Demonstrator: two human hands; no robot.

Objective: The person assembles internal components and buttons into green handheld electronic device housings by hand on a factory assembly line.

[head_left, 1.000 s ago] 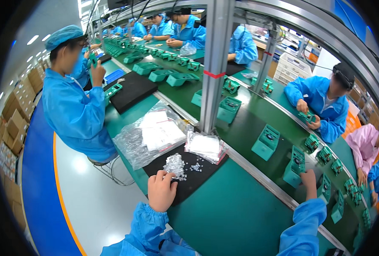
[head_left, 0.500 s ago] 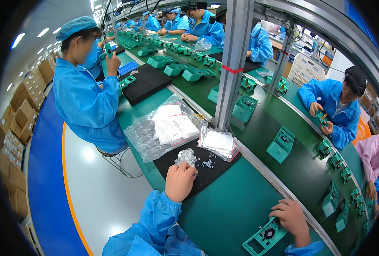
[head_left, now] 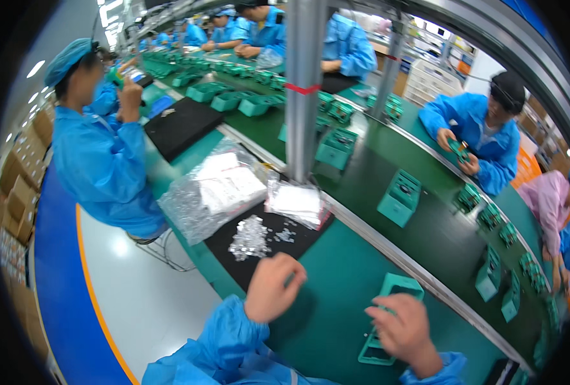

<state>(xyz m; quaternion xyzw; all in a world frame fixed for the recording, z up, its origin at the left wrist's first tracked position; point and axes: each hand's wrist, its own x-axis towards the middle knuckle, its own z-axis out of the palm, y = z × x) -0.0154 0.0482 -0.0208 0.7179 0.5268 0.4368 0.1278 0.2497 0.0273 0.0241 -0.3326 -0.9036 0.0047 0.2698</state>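
Observation:
My left hand is above the teal bench at the near edge of a black mat. Its fingers are curled, thumb and forefinger close together; anything pinched there is too small to make out. Beyond it on the mat lies a heap of small whitish, shiny pieces, with several loose ones beside it. My right hand is bent over a green plastic housing on the bench, fingers gripping around its middle. The hand hides much of the housing's centre.
Clear plastic bags with white sheets lie beyond the heap. A metal post rises at the bench rail. Green housings stand on the dark green conveyor. A co-worker stands at left; others sit across.
My left hand has drawn back from the heap. My right hand and the green housing have shifted slightly left, and the housing is turned more upright. The whole view has shifted.

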